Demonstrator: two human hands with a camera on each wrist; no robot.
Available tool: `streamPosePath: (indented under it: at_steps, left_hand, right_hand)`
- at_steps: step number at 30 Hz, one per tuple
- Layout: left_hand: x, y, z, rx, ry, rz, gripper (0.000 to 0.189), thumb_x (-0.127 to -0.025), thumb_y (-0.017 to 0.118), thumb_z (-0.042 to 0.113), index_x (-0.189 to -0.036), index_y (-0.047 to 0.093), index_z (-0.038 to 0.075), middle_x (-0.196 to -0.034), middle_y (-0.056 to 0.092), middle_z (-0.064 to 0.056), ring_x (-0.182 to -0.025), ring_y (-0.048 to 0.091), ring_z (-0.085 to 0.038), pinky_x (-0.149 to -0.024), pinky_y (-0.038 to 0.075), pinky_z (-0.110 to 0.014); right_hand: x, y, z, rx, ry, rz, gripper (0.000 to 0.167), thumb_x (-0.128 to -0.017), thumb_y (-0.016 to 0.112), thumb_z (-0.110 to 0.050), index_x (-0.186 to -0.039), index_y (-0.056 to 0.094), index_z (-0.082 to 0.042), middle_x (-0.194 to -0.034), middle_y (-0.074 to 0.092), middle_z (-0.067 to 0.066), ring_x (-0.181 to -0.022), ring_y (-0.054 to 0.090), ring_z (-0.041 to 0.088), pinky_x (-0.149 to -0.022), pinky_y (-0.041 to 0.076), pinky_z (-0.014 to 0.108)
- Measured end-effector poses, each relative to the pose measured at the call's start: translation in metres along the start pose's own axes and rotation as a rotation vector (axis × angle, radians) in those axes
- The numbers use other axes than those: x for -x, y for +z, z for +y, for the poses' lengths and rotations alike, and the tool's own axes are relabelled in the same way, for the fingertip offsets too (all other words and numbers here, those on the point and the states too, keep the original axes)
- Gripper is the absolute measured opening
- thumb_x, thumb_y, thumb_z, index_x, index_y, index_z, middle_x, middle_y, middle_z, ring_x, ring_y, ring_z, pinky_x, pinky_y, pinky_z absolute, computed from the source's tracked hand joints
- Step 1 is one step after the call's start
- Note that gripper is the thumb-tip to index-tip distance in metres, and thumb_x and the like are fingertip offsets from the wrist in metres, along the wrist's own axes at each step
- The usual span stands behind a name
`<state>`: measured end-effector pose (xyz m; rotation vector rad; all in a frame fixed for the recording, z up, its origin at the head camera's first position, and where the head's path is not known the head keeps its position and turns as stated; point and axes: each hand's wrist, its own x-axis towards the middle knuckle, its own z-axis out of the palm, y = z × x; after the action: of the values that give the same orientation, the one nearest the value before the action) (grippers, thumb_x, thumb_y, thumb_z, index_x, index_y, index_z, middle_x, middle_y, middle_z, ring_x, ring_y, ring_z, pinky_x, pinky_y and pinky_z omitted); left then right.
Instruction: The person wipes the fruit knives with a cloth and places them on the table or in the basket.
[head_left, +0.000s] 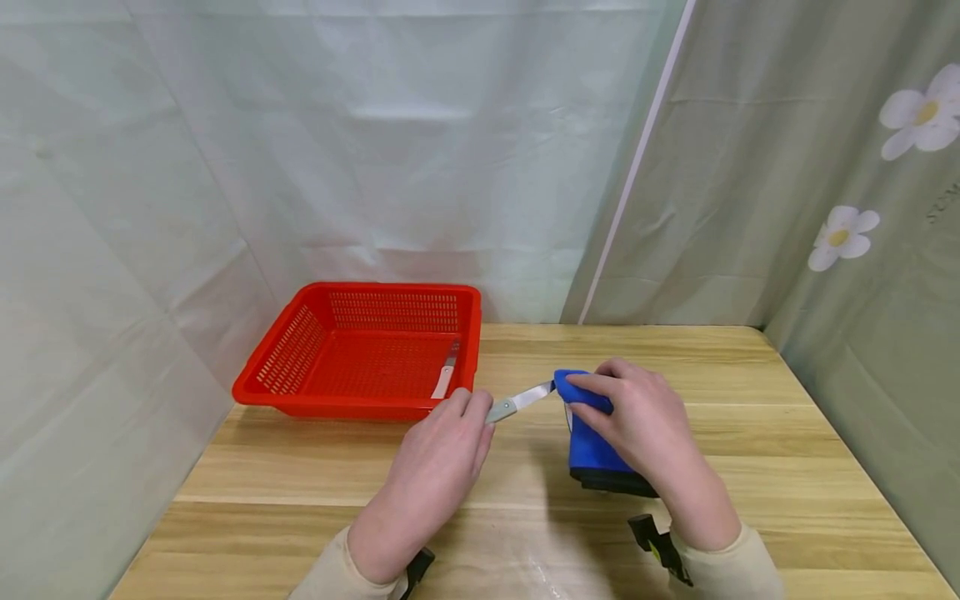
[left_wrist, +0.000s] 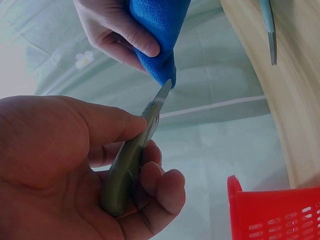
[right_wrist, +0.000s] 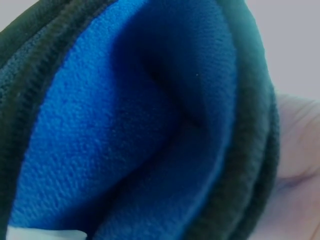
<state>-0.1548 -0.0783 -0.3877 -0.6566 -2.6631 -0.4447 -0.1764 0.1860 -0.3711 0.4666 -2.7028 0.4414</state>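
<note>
My left hand [head_left: 442,458] holds a knife [head_left: 502,410] by its grey-green handle, thumb along the side in the left wrist view. A round pin shows where blade meets handle. My right hand [head_left: 637,412] pinches a blue cloth [head_left: 596,446] with black edging, its lower part hanging in folds. The blade's tip reaches the pinched corner of the cloth, which covers the end of it. Close up in the right wrist view, the folded blue cloth [right_wrist: 75,135] fills most of the frame, hiding the fingertips.
A red plastic basket [head_left: 356,408] stands at the back left of the wooden table [head_left: 750,467], with another knife [head_left: 444,379] inside by its right wall. In the left wrist view, a slim teal-handled tool [left_wrist: 270,30] shows over the table. Curtains hang behind and beside it.
</note>
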Motion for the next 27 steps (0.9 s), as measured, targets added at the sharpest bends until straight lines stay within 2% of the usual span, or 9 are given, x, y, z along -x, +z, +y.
streamPosePath:
  at_steps: [12,21,27]
  left_hand:
    - [0.0,-0.003,0.0,0.007,-0.006,-0.012,0.029,-0.098,0.087,0.016,-0.113,0.063,0.011,-0.088,0.053,0.001,-0.065,0.044,-0.011,-0.053,0.041,-0.02]
    - [-0.002,-0.004,0.0,0.02,-0.034,-0.055,0.029,-0.099,0.086,0.019,-0.118,0.064,0.012,-0.09,0.053,0.001,-0.067,0.047,-0.011,-0.054,0.042,-0.021]
    - [-0.002,-0.004,-0.001,0.02,-0.035,-0.074,0.03,-0.101,0.084,0.021,-0.122,0.064,0.012,-0.092,0.054,0.001,-0.069,0.048,-0.011,-0.057,0.044,-0.02]
  right_hand:
    - [0.001,-0.004,-0.002,0.004,0.012,0.015,0.041,-0.092,0.093,-0.024,-0.131,0.083,-0.02,-0.112,0.073,0.008,-0.099,0.071,0.032,-0.091,0.055,0.059]
    - [0.001,0.0,-0.016,-0.02,-0.134,0.113,0.042,-0.085,0.099,-0.022,-0.125,0.086,-0.021,-0.108,0.074,0.007,-0.093,0.071,0.028,-0.083,0.057,0.053]
    - [0.004,0.004,-0.028,-0.018,-0.175,0.095,0.045,-0.084,0.1,-0.024,-0.126,0.086,-0.023,-0.109,0.074,0.007,-0.097,0.072,0.028,-0.089,0.057,0.053]
